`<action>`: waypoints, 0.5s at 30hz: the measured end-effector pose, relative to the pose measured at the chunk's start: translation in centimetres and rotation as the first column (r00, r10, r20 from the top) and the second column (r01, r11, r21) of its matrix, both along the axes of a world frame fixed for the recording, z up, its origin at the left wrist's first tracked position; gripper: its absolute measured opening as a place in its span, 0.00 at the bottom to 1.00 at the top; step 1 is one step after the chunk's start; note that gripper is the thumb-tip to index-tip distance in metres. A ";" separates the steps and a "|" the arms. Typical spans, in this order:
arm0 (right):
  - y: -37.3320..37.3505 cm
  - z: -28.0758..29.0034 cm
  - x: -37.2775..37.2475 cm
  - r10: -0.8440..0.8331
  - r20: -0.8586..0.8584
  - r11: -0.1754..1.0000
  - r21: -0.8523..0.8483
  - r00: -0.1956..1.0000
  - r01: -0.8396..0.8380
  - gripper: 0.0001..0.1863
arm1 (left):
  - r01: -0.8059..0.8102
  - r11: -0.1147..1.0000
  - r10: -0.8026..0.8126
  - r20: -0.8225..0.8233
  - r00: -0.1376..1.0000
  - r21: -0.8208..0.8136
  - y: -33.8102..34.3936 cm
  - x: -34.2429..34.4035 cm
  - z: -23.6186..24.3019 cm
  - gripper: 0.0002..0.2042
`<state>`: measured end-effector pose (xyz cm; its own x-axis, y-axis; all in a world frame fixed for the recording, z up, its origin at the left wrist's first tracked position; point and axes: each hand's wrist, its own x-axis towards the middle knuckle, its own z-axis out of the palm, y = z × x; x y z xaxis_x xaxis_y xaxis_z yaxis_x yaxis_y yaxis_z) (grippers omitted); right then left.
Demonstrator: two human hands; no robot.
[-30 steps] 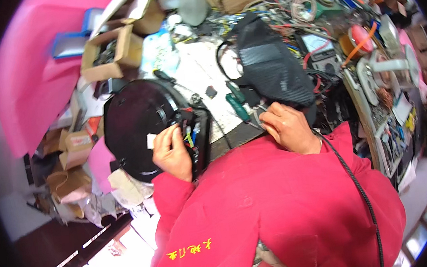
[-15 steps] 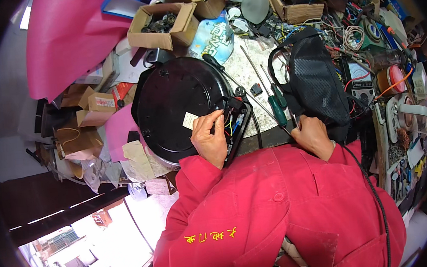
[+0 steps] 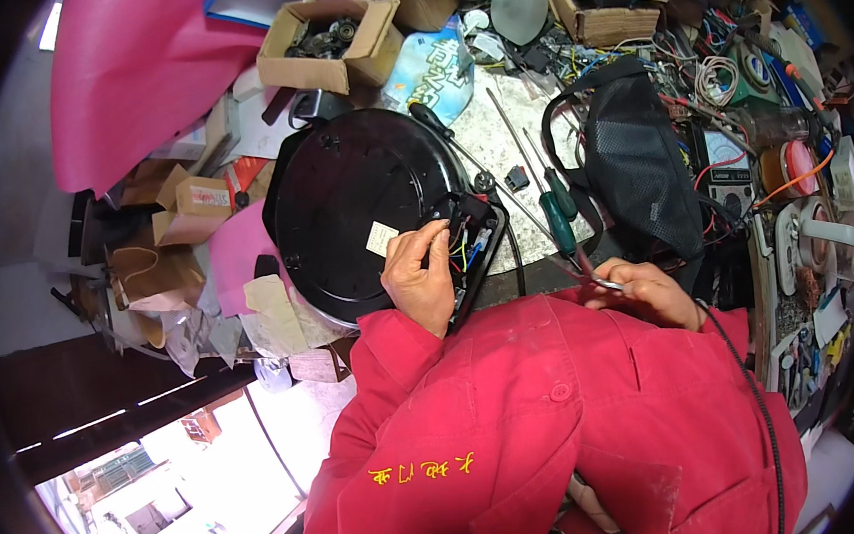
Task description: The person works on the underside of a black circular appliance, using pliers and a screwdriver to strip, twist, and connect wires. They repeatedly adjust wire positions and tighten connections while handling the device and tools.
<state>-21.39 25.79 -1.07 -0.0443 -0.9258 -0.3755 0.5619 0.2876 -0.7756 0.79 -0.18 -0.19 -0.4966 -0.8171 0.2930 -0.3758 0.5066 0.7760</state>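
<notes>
Round blk unit (image 3: 336,199) (landmark): smooth, glossy, plastic vs. metal unclear; matt paper label (image 3: 378,236) on its face, near my L hand (image 3: 420,276). R of unit, in my R hand (image 3: 647,293): tool (image 3: 606,284), shiny metal where visible. Also R of unit: screwdrivers (image 3: 556,223), smooth grn plastic handles w/ bare metal shafts; farther R, bag (image 3: 635,165), matt textured cloth. Behind unit: box (image 3: 299,73), matt brn cardbd. Behind & L of unit: pink sheet (image 3: 142,84), smooth, mat'l unclear. In front of unit: my jacket (image 3: 456,385), matt cloth, creased.
</notes>
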 end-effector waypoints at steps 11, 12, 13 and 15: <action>-3.7 -2.5 1.0 0.139 0.012 0.988 0.058 0.990 -0.140 0.10 | -0.004 0.998 0.004 -0.005 1.000 -0.059 0.3 -0.1 0.4 0.07; -4.0 -1.9 0.9 0.090 0.135 0.991 0.088 0.987 -0.103 0.09 | 0.001 0.998 -0.002 -0.005 1.000 -0.058 0.4 0.0 0.3 0.07; -4.3 -1.3 0.9 0.036 0.253 0.990 0.122 0.967 -0.068 0.09 | 0.007 0.998 -0.008 -0.004 1.000 -0.057 0.3 0.0 0.3 0.07; -5.1 -0.4 1.0 0.024 0.361 0.993 0.096 0.932 -0.063 0.13 | 0.012 0.998 -0.012 0.001 1.000 -0.059 0.4 0.0 0.3 0.07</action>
